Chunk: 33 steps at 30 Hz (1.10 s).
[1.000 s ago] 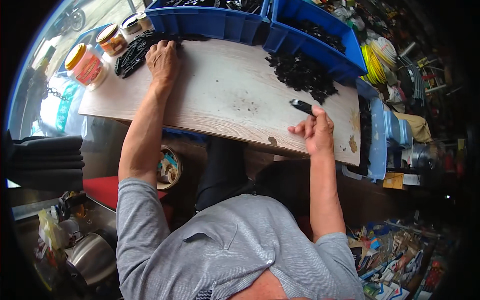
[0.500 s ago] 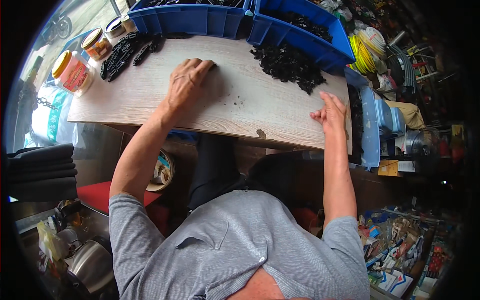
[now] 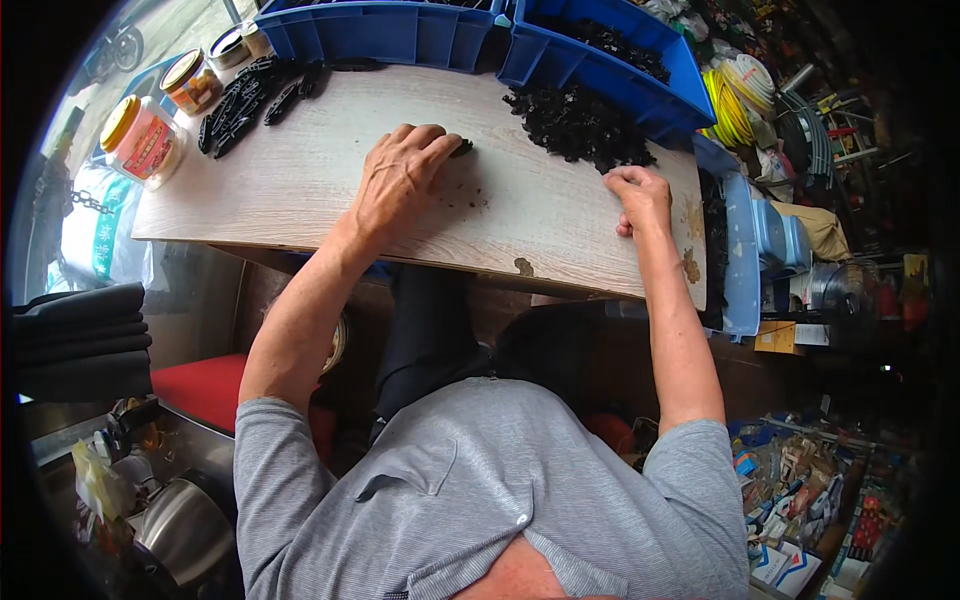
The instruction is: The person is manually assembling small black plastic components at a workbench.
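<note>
My left hand [image 3: 400, 182] lies palm down on the pale wooden board [image 3: 300, 190], its fingers spread. The fingertips touch a small black part [image 3: 461, 148]. A little dark grit lies on the board beside that hand. My right hand [image 3: 638, 196] rests on the board's right side with its fingers curled into a fist; I see nothing in it. It sits just below a loose pile of small black parts [image 3: 580, 125].
Two blue bins [image 3: 380, 35] [image 3: 640, 75] stand along the far edge, the right one holding more black parts. Flat black strips [image 3: 250, 95] and lidded jars [image 3: 145, 142] are at the far left. Yellow coils [image 3: 735, 100] lie at the right.
My left hand slid from the black strips at the far left to the board's middle. My right hand let go of a black piece, came nearer the pile and curled shut.
</note>
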{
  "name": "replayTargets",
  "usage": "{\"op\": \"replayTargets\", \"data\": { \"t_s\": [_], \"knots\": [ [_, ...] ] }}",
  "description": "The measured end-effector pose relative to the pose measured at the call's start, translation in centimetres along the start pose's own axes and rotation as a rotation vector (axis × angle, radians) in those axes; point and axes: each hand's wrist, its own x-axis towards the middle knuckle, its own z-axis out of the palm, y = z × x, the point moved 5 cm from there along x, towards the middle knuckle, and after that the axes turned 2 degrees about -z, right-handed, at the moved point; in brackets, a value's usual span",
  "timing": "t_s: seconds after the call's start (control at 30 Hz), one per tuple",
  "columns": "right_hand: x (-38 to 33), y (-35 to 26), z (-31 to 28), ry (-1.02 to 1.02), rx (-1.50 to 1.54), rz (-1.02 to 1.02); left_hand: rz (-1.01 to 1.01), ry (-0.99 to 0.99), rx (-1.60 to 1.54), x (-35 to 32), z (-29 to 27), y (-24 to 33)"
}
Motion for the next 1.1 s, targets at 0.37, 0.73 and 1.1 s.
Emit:
{"op": "replayTargets", "data": {
  "t_s": [0.37,0.73,1.1],
  "knots": [
    [-0.4,-0.9,0.5,0.018,-0.020,-0.052,-0.280,0.112,0.113,-1.1,-0.7,-0.7],
    [0.4,-0.4,0.8,-0.051,-0.084,-0.090,-0.301,0.052,0.101,-0.8,-0.8,-0.8],
    [-0.3,0.2,0.3,-0.065,0.088,-0.003,-0.301,0.120,0.057,-1.1,-0.7,-1.3]
  ]
}}
